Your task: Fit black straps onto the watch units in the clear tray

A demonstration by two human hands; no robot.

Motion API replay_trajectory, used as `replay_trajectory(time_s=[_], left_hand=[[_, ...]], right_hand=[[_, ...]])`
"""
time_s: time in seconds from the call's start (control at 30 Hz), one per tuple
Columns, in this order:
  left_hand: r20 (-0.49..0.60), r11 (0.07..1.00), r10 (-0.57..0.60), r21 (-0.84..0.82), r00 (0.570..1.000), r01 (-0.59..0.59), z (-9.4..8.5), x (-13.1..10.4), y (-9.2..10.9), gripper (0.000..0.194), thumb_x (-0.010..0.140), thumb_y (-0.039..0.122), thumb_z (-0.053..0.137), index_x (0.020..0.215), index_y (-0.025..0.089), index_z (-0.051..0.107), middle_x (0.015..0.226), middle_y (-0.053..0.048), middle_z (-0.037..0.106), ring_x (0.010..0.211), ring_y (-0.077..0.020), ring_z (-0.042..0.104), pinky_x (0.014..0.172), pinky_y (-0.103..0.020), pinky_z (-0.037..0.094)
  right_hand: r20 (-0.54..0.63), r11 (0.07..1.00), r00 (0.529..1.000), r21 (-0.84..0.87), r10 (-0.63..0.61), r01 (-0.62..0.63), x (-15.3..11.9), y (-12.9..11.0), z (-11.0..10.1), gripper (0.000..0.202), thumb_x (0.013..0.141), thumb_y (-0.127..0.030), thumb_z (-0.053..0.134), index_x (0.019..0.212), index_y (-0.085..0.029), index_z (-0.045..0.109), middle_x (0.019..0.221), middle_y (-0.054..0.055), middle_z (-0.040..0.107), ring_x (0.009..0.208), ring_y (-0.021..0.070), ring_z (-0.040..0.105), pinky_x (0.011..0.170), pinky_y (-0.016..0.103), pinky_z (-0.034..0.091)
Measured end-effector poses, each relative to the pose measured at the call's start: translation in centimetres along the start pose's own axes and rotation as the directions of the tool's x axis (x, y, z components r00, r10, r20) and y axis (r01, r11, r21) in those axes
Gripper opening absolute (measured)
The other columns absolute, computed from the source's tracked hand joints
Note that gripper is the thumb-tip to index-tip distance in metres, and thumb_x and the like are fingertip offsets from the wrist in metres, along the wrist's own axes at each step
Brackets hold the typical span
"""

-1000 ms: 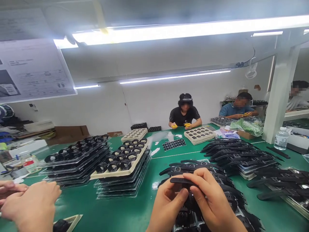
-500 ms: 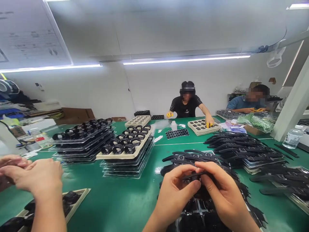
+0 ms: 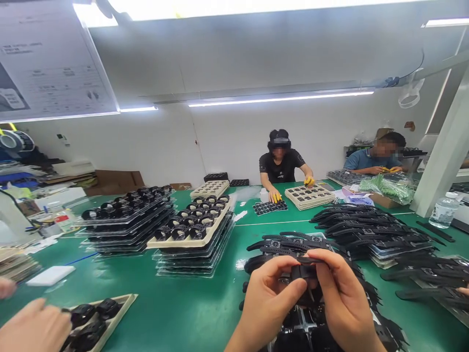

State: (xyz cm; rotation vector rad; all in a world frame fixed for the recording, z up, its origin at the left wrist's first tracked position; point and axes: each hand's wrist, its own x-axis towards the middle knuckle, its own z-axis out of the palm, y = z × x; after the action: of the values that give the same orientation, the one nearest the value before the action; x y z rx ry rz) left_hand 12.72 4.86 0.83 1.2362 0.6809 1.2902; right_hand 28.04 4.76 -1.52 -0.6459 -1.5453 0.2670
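Both your hands meet low at the center: your left hand (image 3: 269, 298) and right hand (image 3: 339, 298) pinch a black watch (image 3: 304, 274) between thumbs and fingertips, held just above the pile of strapped watches (image 3: 289, 244), close enough to work its strap. The green table (image 3: 190, 308) carries stacked trays (image 3: 190, 234); a co-worker's hand (image 3: 32, 330) rests by a tray at left.

White walls (image 3: 227, 142); tube lights (image 3: 280, 98) overhead — green bench (image 3: 176, 308); white post (image 3: 445, 156) rt.
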Motion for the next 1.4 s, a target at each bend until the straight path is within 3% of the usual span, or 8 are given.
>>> replay_trajectory(time_s=[0.2,0.3,0.4,0.57,0.77,1.03,1.2,1.4], left_hand=[[-0.023,0.998,0.051,-0.031,0.998,-0.051,-0.4,0.1,-1.3,0.038,0.073,0.038,0.094,0.099,0.015,0.078,0.099,-0.011,0.082,0.084,-0.0265,0.081,0.069,-0.028,0.065],[-0.058,0.998,0.069,-0.004,0.996,-0.069,-0.9,0.1,-1.6,0.038,0.072,0.038,0.094,0.097,0.015,0.079,0.093,-0.01,0.082,0.078,-0.0231,0.08,0.068,-0.026,0.064],[-0.078,0.994,0.108,0.041,0.991,-0.105,-1.3,0.0,-1.4,0.039,0.07,0.04,0.095,0.094,0.014,0.08,0.089,-0.009,0.082,0.074,-0.0196,0.078,0.066,-0.023,0.063],[-0.085,0.998,0.062,-0.019,0.994,-0.064,-0.4,-0.6,-0.4,0.046,0.067,0.045,0.096,0.095,0.014,0.077,0.088,-0.011,0.084,0.072,-0.0243,0.08,0.065,-0.027,0.064],[-0.155,1.0,0.016,-0.017,0.988,-0.019,0.4,-1.2,0.9,0.044,0.064,0.042,0.098,0.093,0.015,0.079,0.081,-0.006,0.081,0.065,-0.0208,0.077,0.055,-0.024,0.062],[-0.125,1.0,-0.018,0.02,0.992,0.02,-0.6,-0.4,-0.5,0.054,0.06,0.047,0.098,0.101,0.015,0.082,0.092,-0.009,0.08,0.053,-0.0104,0.063,0.047,-0.021,0.06],[-0.172,0.996,0.038,0.082,0.984,-0.024,-0.5,-0.6,0.0,0.042,0.065,0.041,0.096,0.096,0.015,0.085,0.084,-0.007,0.078,0.055,-0.0101,0.062,0.048,-0.018,0.058],[-0.069,0.993,0.033,0.112,0.997,-0.025,-1.3,-0.5,-0.3,0.044,0.063,0.041,0.097,0.096,0.014,0.084,0.078,-0.006,0.076,0.049,-0.0075,0.056,0.045,-0.018,0.056]], right_hand=[[-0.024,0.999,0.998,-0.011,-0.05,0.049,0.3,-0.6,-0.1,0.036,0.113,-0.019,0.042,0.139,-0.037,0.062,0.113,0.002,0.07,0.101,0.0147,0.07,0.086,0.022,0.061],[0.025,0.999,0.998,0.009,-0.053,0.053,0.5,-0.8,-0.4,0.035,0.114,-0.031,0.045,0.145,-0.035,0.061,0.106,0.004,0.065,0.091,0.016,0.066,0.074,0.023,0.06],[0.017,0.997,0.999,0.062,-0.052,0.051,0.4,-0.7,-0.5,0.027,0.112,-0.034,0.049,0.128,-0.031,0.07,0.091,0.002,0.059,0.073,0.0142,0.062,0.061,0.022,0.056],[0.02,0.997,1.0,0.083,0.001,-0.002,0.2,-0.5,-0.5,0.019,0.107,-0.016,0.053,0.107,-0.025,0.07,0.09,0.002,0.059,0.06,0.0117,0.063,0.055,0.023,0.055],[0.073,0.995,0.993,-0.025,-0.098,0.1,0.9,-0.8,-0.9,0.019,0.102,-0.014,0.056,0.103,-0.024,0.072,0.086,0.003,0.063,0.067,0.0156,0.065,0.058,0.024,0.056],[-0.012,0.972,0.987,-0.173,-0.161,0.156,1.2,-1.0,-0.7,0.017,0.101,-0.014,0.061,0.104,-0.022,0.075,0.091,0.005,0.069,0.077,0.0155,0.07,0.068,0.022,0.06],[0.103,0.986,0.989,-0.12,-0.107,0.12,1.1,-0.8,-0.8,0.018,0.102,-0.017,0.062,0.105,-0.024,0.078,0.094,0.005,0.073,0.079,0.0161,0.073,0.068,0.021,0.062],[0.096,0.998,0.993,-0.026,-0.062,0.065,1.3,-0.7,-1.1,0.019,0.103,-0.03,0.067,0.117,-0.03,0.08,0.105,0.007,0.079,0.093,0.0221,0.078,0.08,0.029,0.067]])
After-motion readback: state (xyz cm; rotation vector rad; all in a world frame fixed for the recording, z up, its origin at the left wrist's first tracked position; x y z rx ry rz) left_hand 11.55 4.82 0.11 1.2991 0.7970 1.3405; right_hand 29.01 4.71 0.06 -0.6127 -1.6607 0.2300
